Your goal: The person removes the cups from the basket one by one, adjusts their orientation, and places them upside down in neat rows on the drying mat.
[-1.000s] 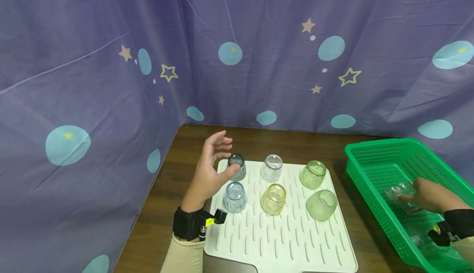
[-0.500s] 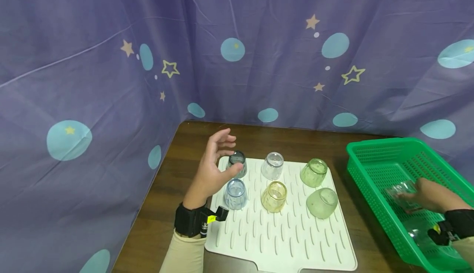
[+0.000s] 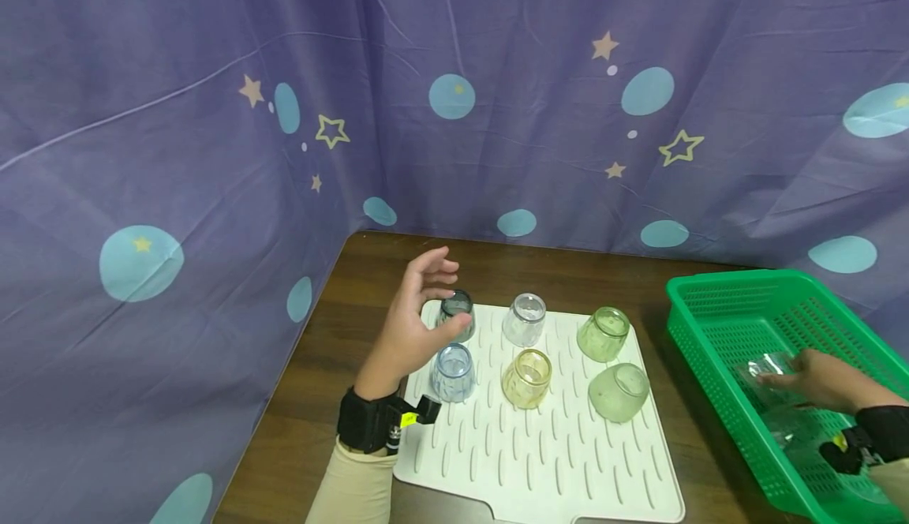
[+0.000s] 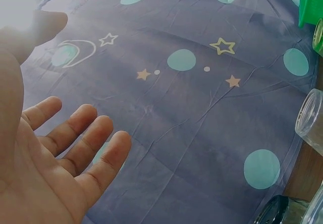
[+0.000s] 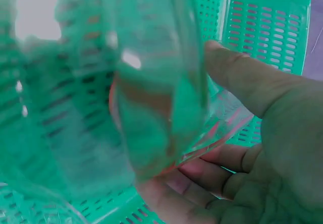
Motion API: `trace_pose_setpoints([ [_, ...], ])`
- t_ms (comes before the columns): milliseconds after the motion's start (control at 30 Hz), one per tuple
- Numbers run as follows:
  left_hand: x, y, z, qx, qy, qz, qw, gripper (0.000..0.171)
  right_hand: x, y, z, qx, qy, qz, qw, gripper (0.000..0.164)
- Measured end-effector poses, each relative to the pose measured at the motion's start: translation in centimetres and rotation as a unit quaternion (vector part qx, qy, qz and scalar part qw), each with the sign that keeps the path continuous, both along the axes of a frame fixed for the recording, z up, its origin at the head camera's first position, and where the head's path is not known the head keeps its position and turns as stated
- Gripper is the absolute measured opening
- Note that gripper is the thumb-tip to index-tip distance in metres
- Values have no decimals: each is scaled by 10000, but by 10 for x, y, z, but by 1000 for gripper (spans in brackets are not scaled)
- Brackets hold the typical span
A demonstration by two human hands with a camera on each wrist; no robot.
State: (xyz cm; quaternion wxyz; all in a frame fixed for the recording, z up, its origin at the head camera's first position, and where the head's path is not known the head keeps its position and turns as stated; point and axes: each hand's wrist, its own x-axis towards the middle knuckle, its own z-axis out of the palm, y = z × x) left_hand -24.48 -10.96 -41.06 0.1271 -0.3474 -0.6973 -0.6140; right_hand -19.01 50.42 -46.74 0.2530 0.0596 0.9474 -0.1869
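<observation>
My left hand [image 3: 415, 323] hovers at the back left of a white ribbed draining tray [image 3: 540, 469]. Its fingers are loosely bent and, in the left wrist view, hold nothing. In the head view they partly cover a dark grey glass [image 3: 460, 325]. A blue glass [image 3: 453, 374] stands just below the thumb. My right hand [image 3: 827, 382] reaches down into a green plastic basket [image 3: 710, 374]. Its thumb and curled fingers are around a clear, glass-like piece [image 5: 161, 98], which looms close to the right wrist camera; its full shape cannot be told.
More glasses stand on the tray: a clear one [image 3: 524, 321], a yellow one [image 3: 527, 380], a light green one [image 3: 604, 334] and a frosted green one [image 3: 619, 392]. Other clear pieces [image 3: 770, 366] lie in the basket. A purple patterned curtain [image 3: 511, 153] encloses the wooden table [image 3: 284, 445].
In the basket, my right hand has shifted slightly and the clear pieces around it have changed position. My left hand has barely moved, and the glasses on the tray stay put.
</observation>
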Motion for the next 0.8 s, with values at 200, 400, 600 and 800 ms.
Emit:
trace_pose_setpoints([
  [200, 2, 3, 1, -94, 43, 50, 9999, 86, 2, -11, 4, -185, 48, 68, 9998, 57],
  [400, 3, 5, 2, -49, 41, 46, 10000, 86, 3, -14, 7, -116, 118, 106, 9998, 57],
  [600, 6, 4, 4, -91, -17, 47, 9999, 84, 9, -18, 7, -295, 268, 66, 9992, 58],
  [800, 7, 5, 5, -85, 45, -9, 10000, 80, 13, -22, 5, -276, 411, 162, 9986, 54],
])
